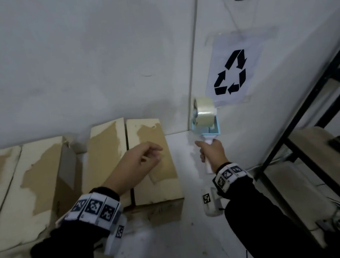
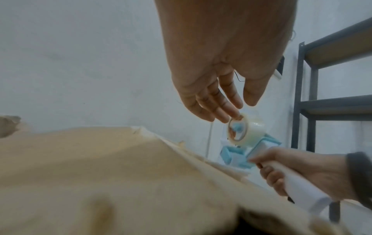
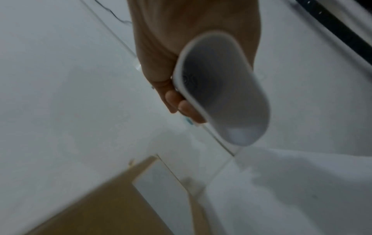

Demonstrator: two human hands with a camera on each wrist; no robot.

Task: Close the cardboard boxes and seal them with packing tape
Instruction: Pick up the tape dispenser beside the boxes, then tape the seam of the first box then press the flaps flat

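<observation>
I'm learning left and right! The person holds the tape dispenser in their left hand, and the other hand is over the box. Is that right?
Not quite. The head view shows the right hand gripping the tape dispenser; the left hand is the one over the box.

Your right hand (image 3: 181,47) fills the top-centre, fingers (image 3: 187,109) curled round a white handle (image 3: 221,85); you're looking straight into its hollow butt end, grey inside w/ a faint round mark. A bit of light blue (image 3: 189,121) peeks out just under the fingertips, too small to tell what it is. Pale surface all around, w/ a thin seam running diagonally behind hand and handle. Bottom-left: blurred brown cardboard box (image 3: 100,206), flap edges visible. Dark bar (image 3: 342,35) crosses the top-right corner. The whole view is soft w/ blur.
</observation>
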